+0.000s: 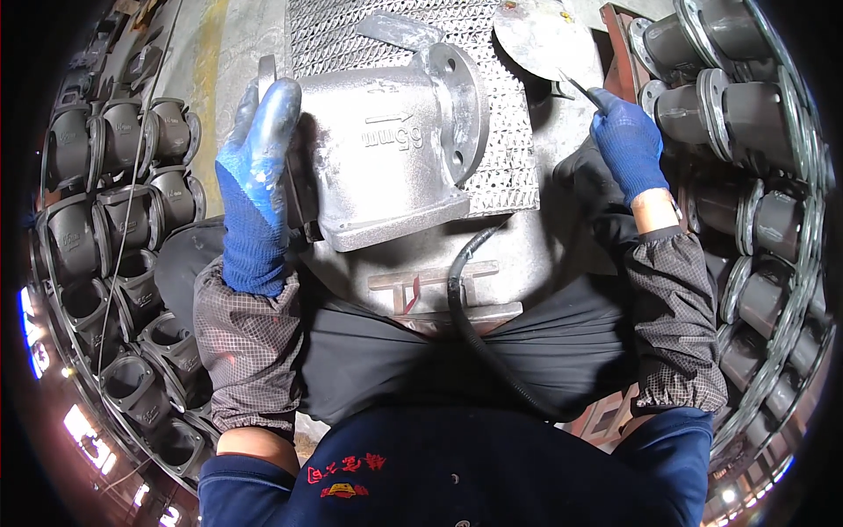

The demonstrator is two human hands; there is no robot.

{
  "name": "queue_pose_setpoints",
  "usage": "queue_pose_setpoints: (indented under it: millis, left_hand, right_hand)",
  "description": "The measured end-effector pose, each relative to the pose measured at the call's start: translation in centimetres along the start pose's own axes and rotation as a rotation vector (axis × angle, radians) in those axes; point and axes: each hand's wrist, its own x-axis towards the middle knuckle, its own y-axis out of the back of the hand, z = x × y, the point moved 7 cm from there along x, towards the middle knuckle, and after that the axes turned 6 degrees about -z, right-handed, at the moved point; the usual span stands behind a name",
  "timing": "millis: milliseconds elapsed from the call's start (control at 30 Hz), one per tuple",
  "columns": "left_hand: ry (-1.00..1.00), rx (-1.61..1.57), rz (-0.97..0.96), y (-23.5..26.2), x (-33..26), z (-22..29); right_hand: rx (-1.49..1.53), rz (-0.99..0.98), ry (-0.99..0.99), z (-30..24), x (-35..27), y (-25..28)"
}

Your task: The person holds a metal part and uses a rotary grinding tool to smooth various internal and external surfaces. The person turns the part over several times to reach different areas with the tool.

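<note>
The left hand (pixel 255 189), in a blue glove smeared with grey, lies flat and open-fingered against the left flange of a silver cast valve body (pixel 386 145), bracing it rather than closing round anything. The right hand (pixel 628 145), also gloved in blue, is closed on a thin dark tool (pixel 580 88) whose tip points up and left toward a round metal disc (pixel 544 35) at the far right of the bench. The valve body sits in the middle of the scene on a mesh grating (pixel 500 167) over a metal bench (pixel 571 237), its round right flange with bolt holes facing right and its square base turned toward the person. It looks like a thick casting, so I judge it heavy, rigid and not fragile, though its painted or powdery skin may be slick under a glove; the flanges and the neck between them seem the surest places to take hold, with both hands for any lift. A black ribbed hose (pixel 465 325) runs from under the casting down across the person's dark apron toward the near right. Stacks of darker, unfinished valve bodies (pixel 123 220) fill the left side, and more flanged castings (pixel 746 114) are piled on the right.
</note>
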Motion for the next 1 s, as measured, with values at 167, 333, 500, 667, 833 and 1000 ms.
queue_pose_setpoints:
  millis: [167, 333, 500, 667, 833, 1000]
  left_hand:
    - [-0.053, -0.035, -0.006, 0.0, 0.0, 0.1]
    - [-0.077, -0.021, -0.002, 0.2, 0.0, 0.1]
    - [-0.096, 0.073, 0.022, 0.2, 0.2, 0.3]
    - [-0.193, 0.166, -0.047, 1.1, 0.3, -0.1]
    - [-0.023, 0.002, 0.086, 1.6, 0.4, -0.7]
    - [-0.106, 0.212, 0.008, 2.2, 1.7, -2.0]
  right_hand:
    - [-0.006, -0.002, 0.010, 0.0, 0.4, -0.5]
    - [0.015, 0.017, 0.052, 0.1, 0.3, -0.4]
    - [0.976, -0.269, -0.254, 0.3, -1.8, -0.8]
    - [1.675, -0.412, 0.026, -5.1, -7.5, 2.3]
    - [2.062, -0.351, -0.090, -9.0, -15.2, 1.7]
    - [0.978, 0.159, 0.561, -9.5, -21.9, 2.2]
